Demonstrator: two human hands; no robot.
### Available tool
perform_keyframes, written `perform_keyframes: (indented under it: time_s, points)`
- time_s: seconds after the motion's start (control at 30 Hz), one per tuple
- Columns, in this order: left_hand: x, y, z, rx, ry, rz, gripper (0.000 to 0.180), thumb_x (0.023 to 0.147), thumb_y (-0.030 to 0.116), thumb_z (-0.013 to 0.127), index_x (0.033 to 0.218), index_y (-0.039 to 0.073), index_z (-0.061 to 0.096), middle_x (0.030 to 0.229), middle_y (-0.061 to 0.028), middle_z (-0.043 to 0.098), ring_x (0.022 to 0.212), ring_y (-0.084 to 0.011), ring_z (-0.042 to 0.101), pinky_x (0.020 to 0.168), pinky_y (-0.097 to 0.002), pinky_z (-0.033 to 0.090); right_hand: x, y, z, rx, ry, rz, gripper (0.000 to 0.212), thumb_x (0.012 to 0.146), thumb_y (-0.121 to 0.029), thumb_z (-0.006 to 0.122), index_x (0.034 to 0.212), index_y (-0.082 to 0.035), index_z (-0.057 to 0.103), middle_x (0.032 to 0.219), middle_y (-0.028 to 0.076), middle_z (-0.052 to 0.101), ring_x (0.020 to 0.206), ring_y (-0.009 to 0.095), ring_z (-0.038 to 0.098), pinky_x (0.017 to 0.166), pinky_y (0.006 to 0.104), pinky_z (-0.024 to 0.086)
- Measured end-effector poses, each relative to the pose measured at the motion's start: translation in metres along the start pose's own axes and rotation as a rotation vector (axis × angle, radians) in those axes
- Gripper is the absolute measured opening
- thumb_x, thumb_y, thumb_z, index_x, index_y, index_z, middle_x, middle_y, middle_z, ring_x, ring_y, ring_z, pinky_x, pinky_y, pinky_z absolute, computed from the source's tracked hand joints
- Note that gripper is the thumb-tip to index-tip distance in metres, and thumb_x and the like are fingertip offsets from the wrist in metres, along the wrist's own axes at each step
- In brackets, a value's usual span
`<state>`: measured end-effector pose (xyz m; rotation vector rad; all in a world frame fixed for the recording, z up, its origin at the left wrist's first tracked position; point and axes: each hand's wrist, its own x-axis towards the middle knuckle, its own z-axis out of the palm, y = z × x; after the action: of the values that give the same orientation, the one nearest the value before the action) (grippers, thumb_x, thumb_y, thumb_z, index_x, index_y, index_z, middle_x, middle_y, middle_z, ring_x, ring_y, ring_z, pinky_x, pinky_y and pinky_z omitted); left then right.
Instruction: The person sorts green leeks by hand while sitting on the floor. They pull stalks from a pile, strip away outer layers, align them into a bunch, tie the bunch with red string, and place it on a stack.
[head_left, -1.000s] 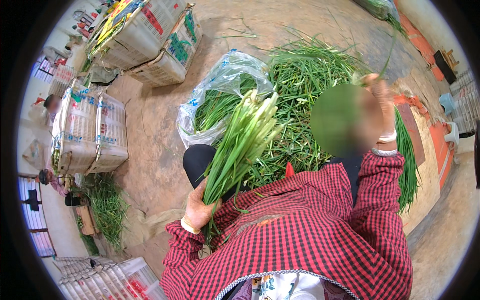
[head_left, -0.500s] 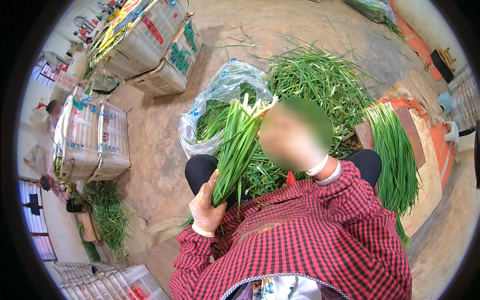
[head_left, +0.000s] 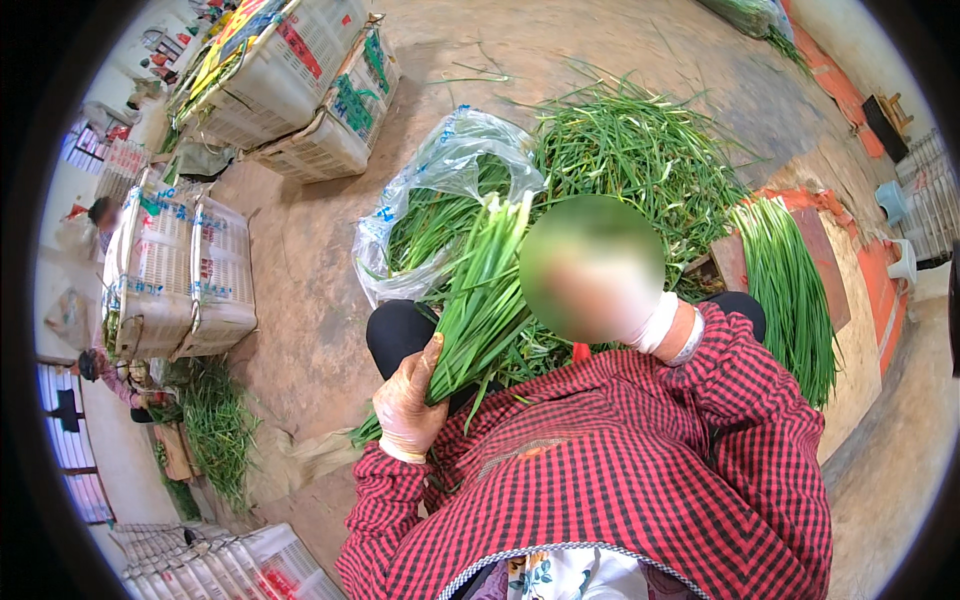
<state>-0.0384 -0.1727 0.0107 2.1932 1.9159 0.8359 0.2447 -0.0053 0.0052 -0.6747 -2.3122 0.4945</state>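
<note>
My gloved left hand (head_left: 408, 408) is wrapped round the leafy part of a bunch of garlic chives (head_left: 472, 315), whose pale stem ends point up and away from me. My right hand (head_left: 625, 310) is raised at the bunch's right side; a round blur covers its fingers, so I cannot see whether they grip anything. A see-through plastic bag (head_left: 455, 152) with more chives lies open just beyond the bunch. Loose chives form a big pile (head_left: 640, 150) ahead of my knees. To the right, a neat row of chives (head_left: 785, 285) lies with its pale ends pointing away.
A brown board (head_left: 822, 265) lies under the neat row. White plastic crates (head_left: 185, 270) stand at the left, with a taller stack (head_left: 290, 95) farther off. Another person (head_left: 105, 220) is partly visible at the far left, near a chive heap (head_left: 215, 430). Blue and white stools stand far right.
My right hand and wrist have shifted slightly right and toward me. The left hand keeps its hold, a little farther left, and the bunch's pale ends are slightly less spread.
</note>
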Motion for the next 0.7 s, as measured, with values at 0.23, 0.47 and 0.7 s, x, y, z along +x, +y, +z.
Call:
perform_keyframes:
  time_s: [0.23, 0.47, 0.7]
  points:
    - [-0.005, -0.017, -0.01, 0.105, 0.1, -0.01, 0.085, 0.06, -0.005, 0.07, 0.139, 0.023, 0.056, 0.106, -0.0102, 0.069, 0.085, -0.0318, 0.069, 0.071, -0.0379, 0.055, -0.013, 0.03, -0.057, 0.043, 0.253, 0.267, 0.014, 0.085, -0.009, 0.069, 0.099, -0.012, 0.07, 0.085, 0.01, 0.073, 0.071, 0.023, 0.071, 0.063, 0.0315, 0.058]
    - [-0.013, -0.032, -0.007, 0.13, 0.21, 0.002, 0.085, 0.062, -0.006, 0.069, 0.141, 0.022, 0.054, 0.105, -0.0101, 0.069, 0.084, -0.031, 0.069, 0.07, -0.0382, 0.054, -0.05, 0.056, -0.058, 0.717, -0.03, 1.069, 0.054, 0.094, -0.028, 0.068, 0.139, -0.006, 0.049, 0.083, 0.003, 0.069, 0.066, 0.009, 0.064, 0.06, 0.0232, 0.053]
    - [-0.012, -0.029, -0.003, 0.186, 0.188, 0.146, 0.085, 0.063, -0.006, 0.069, 0.141, 0.022, 0.054, 0.108, -0.0103, 0.069, 0.082, -0.0315, 0.069, 0.068, -0.0379, 0.055, 0.015, -0.002, -0.007, 1.152, 0.138, 0.62, 0.027, 0.097, -0.017, 0.064, 0.118, -0.001, 0.066, 0.094, 0.006, 0.072, 0.075, 0.01, 0.066, 0.065, 0.0216, 0.054]
